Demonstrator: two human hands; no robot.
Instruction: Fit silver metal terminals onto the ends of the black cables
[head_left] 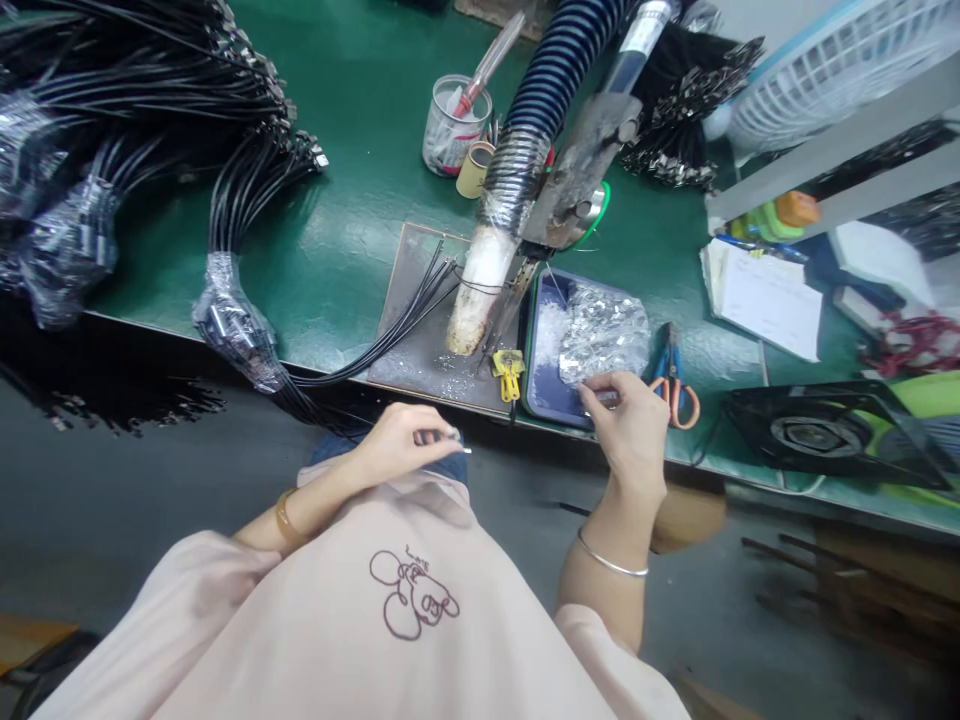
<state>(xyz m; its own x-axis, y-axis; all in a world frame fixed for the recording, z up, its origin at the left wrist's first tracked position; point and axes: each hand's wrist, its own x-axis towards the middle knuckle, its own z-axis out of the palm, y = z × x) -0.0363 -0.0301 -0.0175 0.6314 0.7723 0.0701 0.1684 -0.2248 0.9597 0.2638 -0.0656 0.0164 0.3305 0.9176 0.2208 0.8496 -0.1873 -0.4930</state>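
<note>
The left hand is pinched shut on a small metal-tipped piece, held over the lap, just in front of the blue tray and to its left. The right hand hangs at the tray's near edge, fingertips closed on a small metal part from the shiny heap lying in the tray. Orange-handled pliers lie just right of the tray; black cables run off to its left
</note>
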